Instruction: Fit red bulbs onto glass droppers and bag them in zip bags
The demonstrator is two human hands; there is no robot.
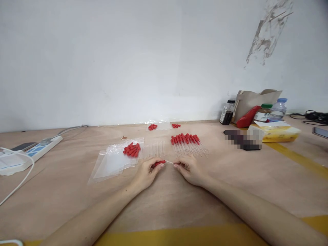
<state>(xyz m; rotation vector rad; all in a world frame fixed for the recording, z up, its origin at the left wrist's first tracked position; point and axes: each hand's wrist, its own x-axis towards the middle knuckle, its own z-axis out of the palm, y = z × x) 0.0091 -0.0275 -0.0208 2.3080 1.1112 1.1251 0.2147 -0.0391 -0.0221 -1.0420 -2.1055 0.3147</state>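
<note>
Between thumb and fingers my left hand (149,171) pinches a red rubber dropper bulb (160,163). My right hand (190,169) is closed on a thin clear glass dropper tube (169,162), whose left end meets the bulb's mouth; how deep it sits I cannot tell. Beyond my left hand, loose red bulbs (132,150) lie heaped on clear plastic bags (112,160). A row of bare glass tubes (153,149) lies just beyond both hands. Past my right hand, several droppers with red bulbs fitted (186,140) lie side by side, tips toward me.
Two small groups of red bulbs (152,127) lie on plastic near the wall. At left is a white power strip (38,153) with cables. On the right stand a dark bottle (227,112), a beige bag (252,102), a jar, a water bottle and a yellow tissue pack (279,133).
</note>
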